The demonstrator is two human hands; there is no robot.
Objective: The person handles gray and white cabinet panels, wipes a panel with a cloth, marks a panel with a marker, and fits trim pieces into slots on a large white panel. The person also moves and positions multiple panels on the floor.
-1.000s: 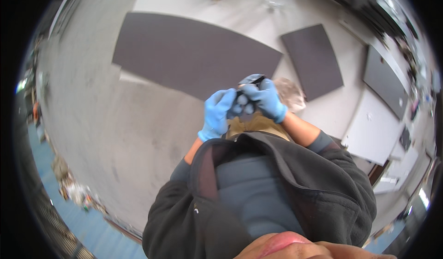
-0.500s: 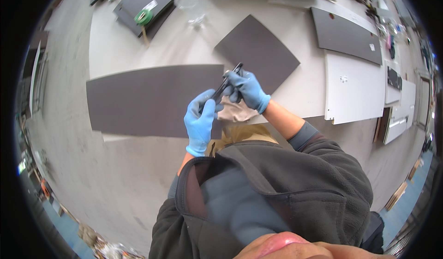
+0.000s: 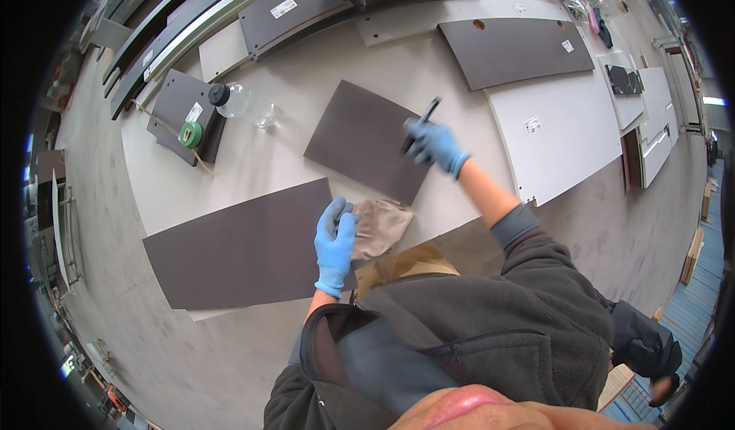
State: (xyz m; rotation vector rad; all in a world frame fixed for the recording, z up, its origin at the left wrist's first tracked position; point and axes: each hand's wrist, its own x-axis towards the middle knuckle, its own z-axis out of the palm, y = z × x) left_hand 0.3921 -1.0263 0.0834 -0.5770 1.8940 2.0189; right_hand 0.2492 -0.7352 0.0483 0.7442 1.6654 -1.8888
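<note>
Black tool (image 3: 431, 109): is sitting in the grip of the right hand (image 3: 436, 143), sticking out on both sides of the fingers, above the right part of the smaller grey panel (image 3: 371, 140).
Left hand (image 3: 334, 238): is hanging half-open with loosely curled fingers, holding nothing visible, over the right end of the long grey panel (image 3: 237, 246); I cannot tell whether it is touching the cloth (image 3: 383, 228) just right of it.
Gloves: are covering both hands in blue, looking greyer at the fingers.
Fabric: the cloth is lying crumpled and beige beside the smaller panel's near corner.
Boards: both grey panels are showing smooth, flat, dark faces.
Far left: a clear bottle (image 3: 249, 107) with a black cap is resting on the pale bench (image 3: 230, 189), right of a green roll (image 3: 191, 134).
Count: one tool, one cloth, one bottle and two plain grey panels are lying around or within the hands' area.
</note>
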